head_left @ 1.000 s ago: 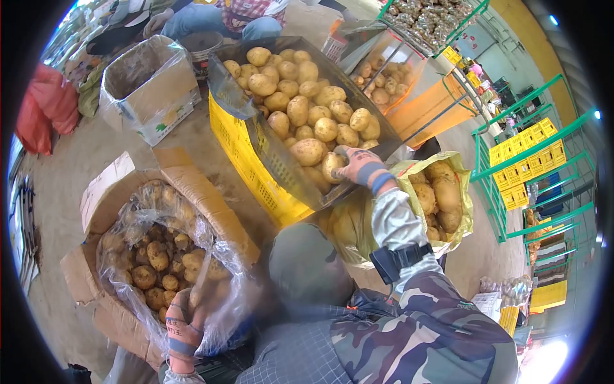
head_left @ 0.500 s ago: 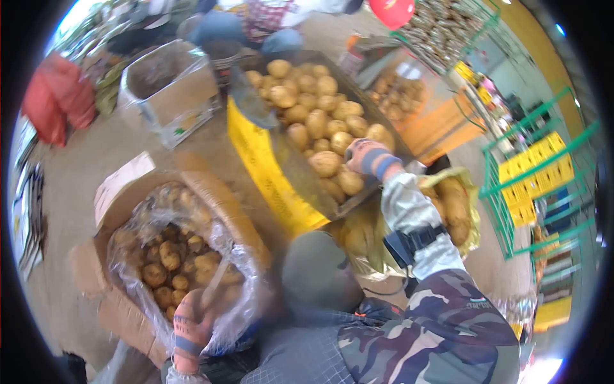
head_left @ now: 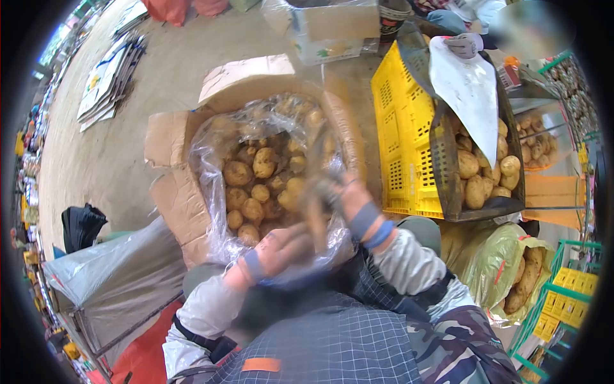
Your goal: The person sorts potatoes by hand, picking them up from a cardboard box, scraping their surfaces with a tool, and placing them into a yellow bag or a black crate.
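My left hand (head_left: 281,251), in an orange glove with a grey-blue band, is over the near edge of a plastic-lined cardboard box (head_left: 246,72). Its fingers are curled beside a brown, smeared elongated shape (head_left: 314,221) whose kind I cannot make out. My right hand (head_left: 355,203), gloved alike, faces it from the right; its blurred fingers close around something dark and indistinct. Potatoes (head_left: 263,163) lie in the clear plastic liner (head_left: 217,211), left of and beyond both hands.
Right of the box stands a yellow crate (head_left: 403,134) with potatoes (head_left: 476,189). Another person's gloved hand (head_left: 464,45) holds a white sheet (head_left: 470,83) over it. A yellowish bag (head_left: 467,262) of potatoes is near my right side. Flattened cartons (head_left: 112,80) lie far left.
My right hand has left the crate's potatoes and come to the box beside my left hand. The view has swung left. A white sheet in another person's hand now covers part of the crate.
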A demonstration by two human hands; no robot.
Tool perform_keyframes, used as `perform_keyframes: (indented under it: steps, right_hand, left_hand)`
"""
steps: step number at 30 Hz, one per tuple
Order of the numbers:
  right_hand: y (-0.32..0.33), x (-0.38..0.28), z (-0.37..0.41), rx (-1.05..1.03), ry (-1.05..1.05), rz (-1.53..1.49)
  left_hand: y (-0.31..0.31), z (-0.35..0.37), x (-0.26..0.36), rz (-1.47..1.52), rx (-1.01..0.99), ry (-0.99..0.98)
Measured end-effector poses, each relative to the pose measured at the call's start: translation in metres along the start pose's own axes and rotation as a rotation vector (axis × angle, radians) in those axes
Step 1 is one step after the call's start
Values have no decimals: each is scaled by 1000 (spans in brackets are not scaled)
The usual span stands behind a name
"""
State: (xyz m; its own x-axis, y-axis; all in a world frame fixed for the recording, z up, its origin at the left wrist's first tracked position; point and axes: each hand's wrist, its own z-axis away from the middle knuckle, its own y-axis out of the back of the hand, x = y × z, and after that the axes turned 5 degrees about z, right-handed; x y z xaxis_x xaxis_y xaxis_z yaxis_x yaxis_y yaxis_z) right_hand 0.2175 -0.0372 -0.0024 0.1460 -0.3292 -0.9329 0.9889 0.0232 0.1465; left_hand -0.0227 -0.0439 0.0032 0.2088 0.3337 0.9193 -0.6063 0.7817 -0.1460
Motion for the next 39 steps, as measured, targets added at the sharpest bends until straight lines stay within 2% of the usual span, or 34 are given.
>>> perform_keyframes:
  steps: [2,3,4,5,7,8,9,12,14,15,16,17,18,19,20,21,23,25,27,29,31,32,33,34,35,36,37,38,39]
  right_hand:
    - [24,-35,-3,205,-18,-188]
    - [42,-29,-15,270,27,-147]
    - [58,-22,-24,333,72,-104]
    - [66,-21,-25,333,73,51]
    - [73,-27,-25,332,80,352]
    - [60,-50,-14,300,92,572]
    - [53,-47,-16,158,118,676]
    - [32,-27,-20,-232,171,968]
    - [21,-16,-18,-443,186,1163]
    - [27,-17,-20,-445,73,1241]
    - [33,-18,-22,-448,-42,1315]
    - [38,-18,-23,-454,-159,1386]
    - [42,-28,-12,-366,-83,1343]
    - [38,-35,-9,-357,-121,1391]
    - [32,-41,-7,-346,-159,1435]
    - [27,-43,-6,-327,-199,1474]
    - [40,-39,-9,-69,-99,1404]
    - [59,-28,-15,117,20,1345]
    - [71,5,-21,230,134,1290]
    - [62,20,-15,-39,324,1125]
    - [35,20,-14,-64,304,922]
    - [22,21,-15,-76,294,822]
    - [16,9,-11,64,181,809]
    - [20,-4,-5,165,194,811]
    - [34,-18,6,267,210,810]
    - [58,-34,24,357,317,667]
    - [93,-48,56,488,434,540]
    - [110,-53,78,605,560,512]
    - [125,-49,102,744,521,483]
  left_hand:
    - [-1,-7,-1,-365,5,-1]
    - [-1,-12,-1,-544,8,-6]
    - [5,-18,-9,-593,34,9]
    - [13,-23,-13,-599,96,70]
    - [36,-42,-10,-585,94,227]
    - [43,-53,-15,-751,158,282]
    - [50,-67,-23,-919,221,334]
    - [69,-106,-42,-983,158,230]
    - [71,-131,-81,-1065,195,67]
    - [70,-141,-86,-1104,221,-19]
    - [67,-148,-93,-1036,212,44]
    - [66,-155,-92,-1111,135,90]
    - [69,-162,-87,-1182,59,141]
    - [71,-169,-81,-1247,-18,195]
    - [68,-165,-48,-1150,-20,277]
    - [75,-168,-51,-1049,-9,310]
    - [90,-173,-62,-856,14,361]
    - [101,-172,-97,-863,7,331]
    - [107,-168,-127,-755,236,281]
    - [124,-173,-140,-670,367,236]
    - [148,-187,-155,-483,456,169]
    - [163,-196,-168,-226,463,104]
    - [176,-202,-179,410,386,55]
    - [186,-203,-187,1062,291,31]
    - [194,-200,-196,1300,240,47]
    - [222,-197,-219,662,359,134]
    - [229,-210,-234,433,362,11]
    - [240,-197,-246,232,450,-121]
    - [219,-188,-215,-104,610,-103]
